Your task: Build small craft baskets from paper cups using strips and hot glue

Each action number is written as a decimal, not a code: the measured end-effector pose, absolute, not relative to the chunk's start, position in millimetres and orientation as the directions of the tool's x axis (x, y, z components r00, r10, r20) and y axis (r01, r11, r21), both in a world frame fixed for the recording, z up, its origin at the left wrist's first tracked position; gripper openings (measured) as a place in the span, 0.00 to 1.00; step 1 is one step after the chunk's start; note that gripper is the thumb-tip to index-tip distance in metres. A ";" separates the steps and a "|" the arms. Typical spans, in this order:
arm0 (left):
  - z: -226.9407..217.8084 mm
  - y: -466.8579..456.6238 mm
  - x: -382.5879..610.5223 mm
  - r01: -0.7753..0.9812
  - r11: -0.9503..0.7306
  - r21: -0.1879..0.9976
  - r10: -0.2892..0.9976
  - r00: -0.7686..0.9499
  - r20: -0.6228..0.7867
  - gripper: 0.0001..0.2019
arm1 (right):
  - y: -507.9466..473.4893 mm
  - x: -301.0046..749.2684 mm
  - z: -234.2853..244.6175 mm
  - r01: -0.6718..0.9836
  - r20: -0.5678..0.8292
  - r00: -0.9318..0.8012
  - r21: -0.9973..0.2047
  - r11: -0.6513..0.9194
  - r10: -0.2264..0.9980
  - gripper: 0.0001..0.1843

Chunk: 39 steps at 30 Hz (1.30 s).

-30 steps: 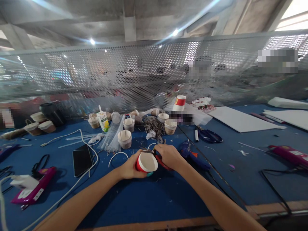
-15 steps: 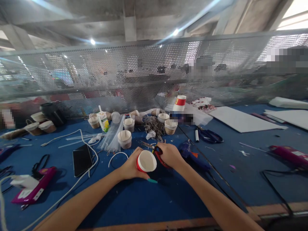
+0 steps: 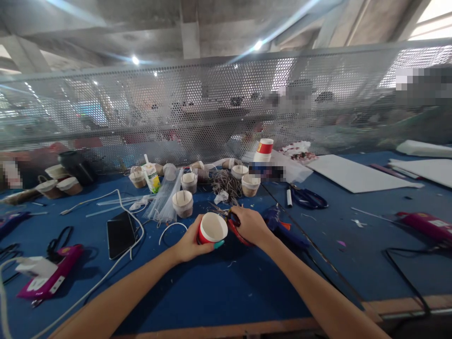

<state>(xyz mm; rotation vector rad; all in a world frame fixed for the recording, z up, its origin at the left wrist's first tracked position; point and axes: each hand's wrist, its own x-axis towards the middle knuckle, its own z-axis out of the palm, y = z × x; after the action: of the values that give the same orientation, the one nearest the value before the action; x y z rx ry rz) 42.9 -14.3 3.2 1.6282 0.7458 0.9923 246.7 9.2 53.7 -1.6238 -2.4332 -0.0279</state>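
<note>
My left hand [image 3: 192, 245] is wrapped round a red and white paper cup [image 3: 213, 228], its open mouth tilted up toward me. A teal piece [image 3: 219, 244] shows at the thumb's tip, below the cup's rim. Right beside the cup, my right hand [image 3: 249, 226] grips red-handled scissors [image 3: 240, 234]. Their blades [image 3: 221, 210] point left behind the cup's far rim; whether they touch it I cannot tell. Just beyond stands a cup wrapped in pale material [image 3: 182, 204]. To the right of my right hand lies a blue glue gun [image 3: 284, 229].
Several wrapped cups [image 3: 250, 185], a bundle of cord [image 3: 228, 185], clear sticks [image 3: 164, 197] and a drink carton [image 3: 151, 178] stand behind. A phone [image 3: 121, 234] and white cable lie left. Blue-handled scissors [image 3: 310, 198] and white boards [image 3: 360, 174] are at the right.
The paper cup has turned in my left hand and risen slightly, with the thumb now up against its side. The scissors in my right hand have shifted only a little.
</note>
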 end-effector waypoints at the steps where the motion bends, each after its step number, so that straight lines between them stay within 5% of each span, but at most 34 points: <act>1: 3.9 -14.9 43.4 -0.017 -0.259 0.966 0.854 0.462 0.237 0.32 | 9.4 246.9 53.7 0.915 0.187 -0.370 -0.100 0.392 0.910 0.11; 39: 3.0 -11.2 41.5 -0.023 -0.276 0.961 0.799 0.551 0.242 0.36 | 2.1 243.8 61.2 0.858 0.119 -0.511 0.008 0.514 0.851 0.12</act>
<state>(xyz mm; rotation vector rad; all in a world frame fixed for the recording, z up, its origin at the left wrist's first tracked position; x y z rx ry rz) 41.5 -11.2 3.0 1.6679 0.6601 0.9163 243.8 2.1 61.2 -1.4982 -2.6454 -0.1003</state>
